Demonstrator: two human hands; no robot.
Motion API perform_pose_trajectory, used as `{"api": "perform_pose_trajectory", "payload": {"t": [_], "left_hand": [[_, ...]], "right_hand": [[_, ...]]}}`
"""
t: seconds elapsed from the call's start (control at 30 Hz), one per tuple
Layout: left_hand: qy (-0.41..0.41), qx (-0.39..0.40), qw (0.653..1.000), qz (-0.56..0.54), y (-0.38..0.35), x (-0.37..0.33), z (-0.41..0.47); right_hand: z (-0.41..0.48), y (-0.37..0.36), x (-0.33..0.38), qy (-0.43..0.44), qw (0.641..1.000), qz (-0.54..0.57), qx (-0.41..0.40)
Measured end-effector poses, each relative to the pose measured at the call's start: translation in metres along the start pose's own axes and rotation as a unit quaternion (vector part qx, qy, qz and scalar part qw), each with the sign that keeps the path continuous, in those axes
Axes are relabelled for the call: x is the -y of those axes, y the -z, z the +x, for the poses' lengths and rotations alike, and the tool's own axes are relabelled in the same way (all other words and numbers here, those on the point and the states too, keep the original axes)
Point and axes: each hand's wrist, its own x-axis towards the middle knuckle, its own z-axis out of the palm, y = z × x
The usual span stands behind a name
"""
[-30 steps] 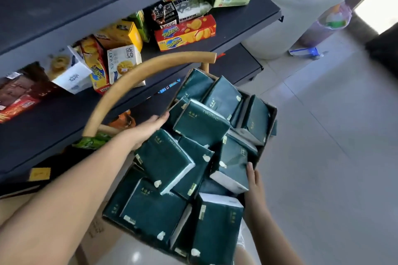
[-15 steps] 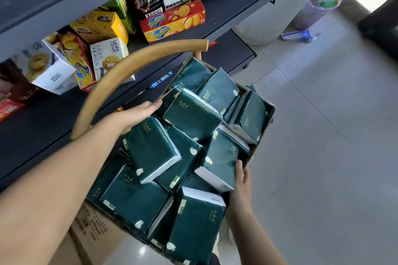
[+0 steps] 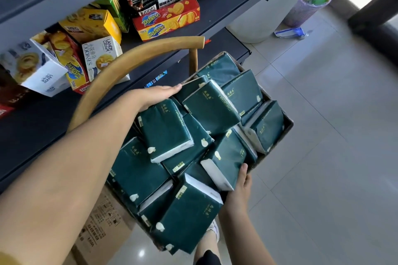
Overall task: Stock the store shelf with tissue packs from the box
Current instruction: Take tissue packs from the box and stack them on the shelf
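Head view: box heaped with tissue packs, held beside shelf. My left hand flat against its side, fingers straight; right hand grips near rim. Risk: box tilts, loose top packs slide onto floor.

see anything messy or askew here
Yes. The tissue packs lie heaped at all angles in the box, some tilted on edge, not in rows. On the shelf, a white cookie box sits tilted against its neighbour.
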Motion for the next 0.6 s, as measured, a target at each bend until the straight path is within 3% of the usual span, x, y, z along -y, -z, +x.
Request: {"api": "perform_pose_trajectory", "payload": {"t": [0.4,0.6], "left_hand": [[-0.003,-0.03,1.0,0.005,0.011,-0.002,0.027],[-0.012,-0.086,0.996,0.005,0.015,-0.002,0.029]], "right_hand": [[0.018,-0.012,-0.004,0.027,0.999,0.018,-0.019],[0.016,-0.013,-0.006,0.006,1.0,0.016,-0.007]]}}
